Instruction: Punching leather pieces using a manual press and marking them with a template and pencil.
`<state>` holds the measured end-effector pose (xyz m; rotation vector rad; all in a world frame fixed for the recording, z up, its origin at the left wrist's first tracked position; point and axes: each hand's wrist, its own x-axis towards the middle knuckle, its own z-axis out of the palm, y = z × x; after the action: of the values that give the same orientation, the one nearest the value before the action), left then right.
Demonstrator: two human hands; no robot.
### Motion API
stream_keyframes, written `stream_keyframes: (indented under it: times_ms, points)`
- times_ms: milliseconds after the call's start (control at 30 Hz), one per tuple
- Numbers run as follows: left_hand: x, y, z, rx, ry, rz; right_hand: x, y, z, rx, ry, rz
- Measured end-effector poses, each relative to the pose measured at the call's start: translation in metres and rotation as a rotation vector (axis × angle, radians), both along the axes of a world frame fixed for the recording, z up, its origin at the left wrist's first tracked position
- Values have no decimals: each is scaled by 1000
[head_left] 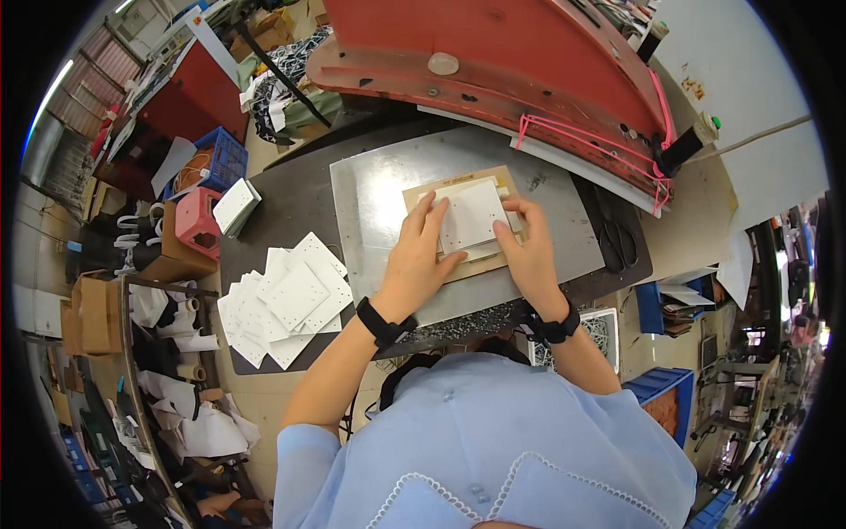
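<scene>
A white rectangular sheet [471, 214] with small holes lies over other pale sheets on a tan board [467, 270], on a grey metal plate [370, 189]. My left hand [419, 257] grips the sheet's left side, its fingers at the far left corner and its thumb near the bottom edge. On the right side, my right hand [532, 254] curves around the sheet, thumb and fingertips on its edge. Both wrists wear black bands. Left of the plate, several loose white punched sheets [300, 295] lie in a spread pile on the dark tabletop [282, 220].
A large red machine part [423, 75] with pink cord overhangs the far side. Black scissors [619, 245] lie at the right. Another small sheet stack [237, 208] stands at the far left of the table, near a pink stool [198, 222] and a blue crate [220, 159].
</scene>
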<state>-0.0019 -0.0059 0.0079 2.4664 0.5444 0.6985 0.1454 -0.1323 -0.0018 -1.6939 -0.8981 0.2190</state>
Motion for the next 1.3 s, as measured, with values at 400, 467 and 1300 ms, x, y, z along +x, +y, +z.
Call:
stream_keyframes:
  times_ms: [400,467,1300]
  points:
    - [-131,69,34,-776,-228,179,-30,-31,16,-57,-192,119]
    - [-175,88,35,-583,-68,300,-28,-23,12,-124,-361,154]
    - [-181,-15,-68,311,96,634,26,-178,60,-486,60,466]
